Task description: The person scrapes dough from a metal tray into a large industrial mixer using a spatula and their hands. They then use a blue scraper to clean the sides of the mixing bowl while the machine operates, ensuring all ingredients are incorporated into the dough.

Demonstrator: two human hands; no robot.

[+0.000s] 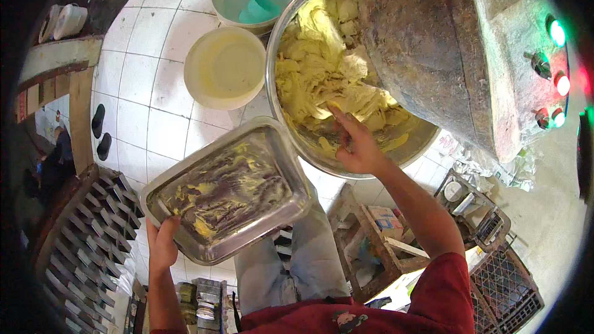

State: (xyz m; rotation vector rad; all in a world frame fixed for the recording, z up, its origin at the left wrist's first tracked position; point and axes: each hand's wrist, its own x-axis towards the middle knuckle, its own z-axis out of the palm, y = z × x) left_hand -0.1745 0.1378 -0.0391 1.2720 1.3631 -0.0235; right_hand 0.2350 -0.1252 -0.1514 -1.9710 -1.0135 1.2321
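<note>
probably a bakery workroom, judging by the big mixer and bowl of dough.

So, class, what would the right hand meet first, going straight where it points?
The right hand would probably meet yellow dough in the metal bowl; depth is unclear, they may already touch.

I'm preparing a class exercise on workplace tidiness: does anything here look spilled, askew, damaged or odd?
The large, curved grey-brown machine cover looks blotched and worn, odd so close to soft yellow dough. Crumpled translucent plastic lies untidily nearby, at right. The rectangular metal tray in the left hand is smeared with yellow.
</note>
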